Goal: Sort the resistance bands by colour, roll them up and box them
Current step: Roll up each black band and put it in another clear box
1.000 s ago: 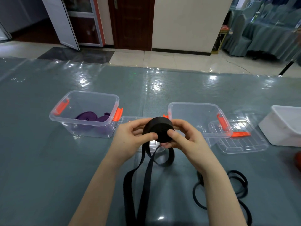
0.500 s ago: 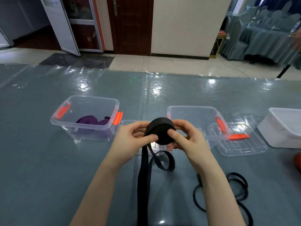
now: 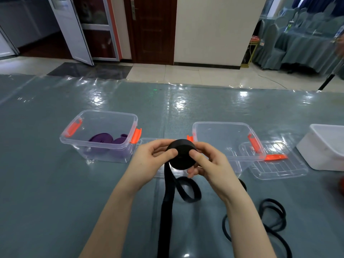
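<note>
**Both hands winding the black band into a roll**

The left hand [image 3: 149, 161] and right hand [image 3: 208, 164] hold a thick black roll of flat resistance band [image 3: 182, 154] between them, just above the surface [image 3: 46, 192]. Each hand has its fingers curled around the roll, with a thumb pressed against the near face. The unwound tail of the band [image 3: 165, 202] hangs from the roll's left edge and runs toward the viewer, with one loose loop lying just below the roll.

Taking the roll as landmark: to its left stands a clear plastic box with orange latches [image 3: 74, 144], holding rolled purple bands [image 3: 106, 140]. Just behind and to the right of the roll is a second clear plastic box [image 3: 223, 127], which seems to have nothing in it, with a clear lid [image 3: 279, 168] lying at that box's right side. Further right is a white tub [image 3: 323, 146]. Below and right of the roll, a thin black loop of cord-like band [image 3: 271, 216] lies on the surface.

The step in hand looks like rolling, partly done. The next move probably calls for turning the roll to take up the remaining tail while keeping it tight, then placing it in the second box.

No brand, label or writing can be read anywhere.
</note>
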Motion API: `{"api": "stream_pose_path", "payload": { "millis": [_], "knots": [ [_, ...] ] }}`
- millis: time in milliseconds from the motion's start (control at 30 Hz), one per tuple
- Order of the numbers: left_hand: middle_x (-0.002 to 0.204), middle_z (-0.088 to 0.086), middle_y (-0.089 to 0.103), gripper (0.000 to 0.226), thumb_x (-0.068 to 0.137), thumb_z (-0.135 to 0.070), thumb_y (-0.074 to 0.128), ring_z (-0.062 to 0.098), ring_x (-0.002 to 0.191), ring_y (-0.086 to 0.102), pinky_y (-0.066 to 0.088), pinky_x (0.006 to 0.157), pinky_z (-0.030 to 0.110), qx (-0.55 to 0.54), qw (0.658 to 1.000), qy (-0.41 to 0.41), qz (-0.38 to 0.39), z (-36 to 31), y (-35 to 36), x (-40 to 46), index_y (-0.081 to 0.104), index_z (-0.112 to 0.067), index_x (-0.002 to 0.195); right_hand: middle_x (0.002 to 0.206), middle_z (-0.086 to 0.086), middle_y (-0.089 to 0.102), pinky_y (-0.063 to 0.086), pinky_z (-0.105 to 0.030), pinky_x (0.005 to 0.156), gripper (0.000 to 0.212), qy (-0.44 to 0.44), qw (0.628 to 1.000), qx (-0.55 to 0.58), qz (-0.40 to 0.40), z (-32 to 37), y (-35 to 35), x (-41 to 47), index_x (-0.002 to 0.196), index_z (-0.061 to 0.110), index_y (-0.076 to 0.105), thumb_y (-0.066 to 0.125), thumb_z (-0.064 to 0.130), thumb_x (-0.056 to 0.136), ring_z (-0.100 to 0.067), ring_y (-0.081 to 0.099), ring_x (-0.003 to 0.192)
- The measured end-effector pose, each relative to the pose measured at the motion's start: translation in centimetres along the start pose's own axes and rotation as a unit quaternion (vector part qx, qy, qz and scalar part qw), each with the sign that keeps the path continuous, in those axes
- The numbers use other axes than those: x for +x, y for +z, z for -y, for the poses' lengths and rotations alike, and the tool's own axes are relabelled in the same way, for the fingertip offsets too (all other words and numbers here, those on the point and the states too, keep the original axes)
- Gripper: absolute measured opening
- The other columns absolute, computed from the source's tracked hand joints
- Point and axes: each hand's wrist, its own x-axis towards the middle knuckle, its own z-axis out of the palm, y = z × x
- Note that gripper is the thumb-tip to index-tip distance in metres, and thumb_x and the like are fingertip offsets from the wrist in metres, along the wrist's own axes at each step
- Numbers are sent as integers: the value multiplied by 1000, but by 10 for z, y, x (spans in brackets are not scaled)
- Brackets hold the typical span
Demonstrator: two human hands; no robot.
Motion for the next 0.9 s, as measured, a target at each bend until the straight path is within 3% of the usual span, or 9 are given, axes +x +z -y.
{"api": "stream_pose_path", "payload": {
  "millis": [133,233,367,500,633,733,833,900],
  "knots": [
    [94,-4,76,26,84,1,68,8,93,71,51,78,14,4,1000,-7,8,-1,-2,1,71,-18,101,102,-5,68,50,-30,60,26,-5,995,-96,29,5,-7,1,114,20,65,67,24,88,-26,62,65],
    [97,-2,76,27,86,0,66,8,95,71,51,80,13,6,999,-17,34,-1,1,2,69,-15,108,92,-7,67,48,-27,53,19,-35,988,-149,9,10,-11,3,107,21,68,68,16,89,-23,60,59],
    [101,-1,75,33,81,2,70,12,97,71,52,82,18,-28,999,-19,13,3,5,4,68,-17,108,95,-9,70,53,-33,64,18,-40,997,-59,-37,6,-5,1,107,11,66,66,14,89,-24,61,57],
    [95,-4,76,32,79,6,70,11,94,71,53,81,19,-28,999,-5,-18,5,6,5,69,-21,97,100,-14,70,56,-34,70,27,-11,1000,8,-9,2,-4,1,111,8,64,68,19,87,-30,65,66],
    [93,-4,76,33,76,5,74,10,91,72,54,81,19,31,999,6,26,2,1,4,71,-19,99,107,7,67,49,-23,63,32,-27,987,-161,-3,7,-12,0,113,28,65,73,16,84,-21,59,66],
    [93,-3,76,33,73,1,79,11,90,72,55,84,23,91,994,9,53,2,3,4,72,-19,98,97,12,66,47,-18,63,31,-49,966,-255,8,9,-15,0,106,36,67,76,20,81,-10,52,64],
    [95,-2,76,35,74,3,77,11,93,71,54,83,22,56,998,5,40,1,6,5,71,-19,101,82,3,69,48,-19,64,22,-61,970,-234,-10,10,-13,-1,102,28,69,74,18,82,-14,56,58],
    [99,-2,76,38,76,7,73,11,96,71,53,82,18,2,1000,0,31,-2,6,6,69,-17,105,89,-5,71,52,-24,67,22,-51,986,-157,-32,7,-11,-1,107,22,68,70,15,86,-19,61,59]
  ]
}}
